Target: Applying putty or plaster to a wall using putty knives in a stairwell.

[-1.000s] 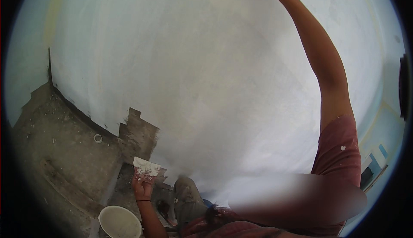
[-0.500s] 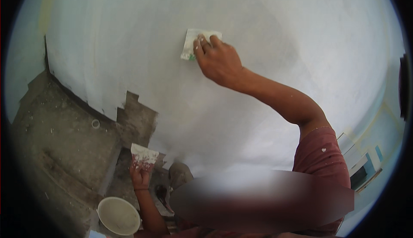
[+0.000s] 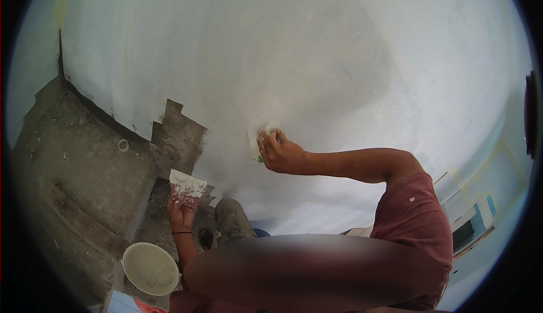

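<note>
My right hand [image 3: 281, 153] is closed on a thin whitish putty spreader [image 3: 255, 137] with a green mark at its lower corner. The spreader lies against the pale wall [image 3: 317, 47], below a broad greyish patch of coating. Down at the left, my left hand [image 3: 181, 216] grips a reddish putty scraper [image 3: 186, 187] by its lower end. White putty covers the upper edge of that scraper and flecks the rest of it. Both hands have white smears on the fingers.
A whitish bucket [image 3: 150, 269] stands beside my left forearm. On the grey, speckled floor [image 3: 85, 154] lie a small white ring [image 3: 123, 145] and a long board-like strip [image 3: 82, 217]. A bare brown patch [image 3: 178, 135] shows at the wall's lower left. A blurred oval hides the bottom middle.
My right hand and its spreader have moved down the wall, and that elbow has bent more. My left hand with the scraper is nearly where it was.
</note>
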The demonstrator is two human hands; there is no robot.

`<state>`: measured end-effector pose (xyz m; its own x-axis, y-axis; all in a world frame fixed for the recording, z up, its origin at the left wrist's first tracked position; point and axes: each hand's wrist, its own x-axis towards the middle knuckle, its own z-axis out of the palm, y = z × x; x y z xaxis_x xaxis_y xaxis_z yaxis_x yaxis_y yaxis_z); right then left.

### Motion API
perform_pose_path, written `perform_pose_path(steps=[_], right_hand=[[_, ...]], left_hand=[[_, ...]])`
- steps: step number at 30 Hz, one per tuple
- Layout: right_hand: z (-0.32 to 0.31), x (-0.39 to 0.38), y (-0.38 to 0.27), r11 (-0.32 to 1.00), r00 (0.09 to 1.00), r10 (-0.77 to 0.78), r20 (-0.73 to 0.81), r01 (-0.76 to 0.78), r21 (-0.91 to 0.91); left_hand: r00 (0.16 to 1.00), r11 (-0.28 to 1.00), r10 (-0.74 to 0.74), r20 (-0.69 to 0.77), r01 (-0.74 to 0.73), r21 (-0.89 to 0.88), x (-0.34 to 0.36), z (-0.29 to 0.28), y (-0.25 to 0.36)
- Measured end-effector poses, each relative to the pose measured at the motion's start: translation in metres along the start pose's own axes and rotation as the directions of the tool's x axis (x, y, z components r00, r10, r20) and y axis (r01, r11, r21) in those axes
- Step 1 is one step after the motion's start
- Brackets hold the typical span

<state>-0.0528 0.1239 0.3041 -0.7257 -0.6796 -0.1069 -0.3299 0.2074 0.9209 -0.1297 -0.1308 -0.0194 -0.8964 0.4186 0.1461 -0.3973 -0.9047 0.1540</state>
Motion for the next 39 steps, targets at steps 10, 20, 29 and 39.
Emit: perform_pose_path(steps=[10,20,29,39], right_hand=[[-0.1,0.034,0.257,0.675,0.64,0.677,-0.364,-0.736,-0.04],[-0.017,0.062,0.131,0.892,0.878,0.392,-0.276,-0.436,-0.12],[0.022,0.014,-0.011,0.998,1.0,0.022,-0.012,-0.023,-0.052],[-0.021,0.106,0.045,0.976,0.917,0.21,-0.34,-0.174,0.132]], left_hand=[[0.998,1.0,-0.002,-0.067,0.0,-0.017,-0.006,-0.011,-0.008],[0.994,0.999,-0.044,-0.099,0.044,0.005,0.005,-0.019,-0.009],[0.995,0.999,-0.037,-0.098,0.036,-0.009,0.002,-0.009,-0.007],[0.998,0.998,-0.011,-0.063,0.007,-0.064,0.0,-0.001,-0.004]])
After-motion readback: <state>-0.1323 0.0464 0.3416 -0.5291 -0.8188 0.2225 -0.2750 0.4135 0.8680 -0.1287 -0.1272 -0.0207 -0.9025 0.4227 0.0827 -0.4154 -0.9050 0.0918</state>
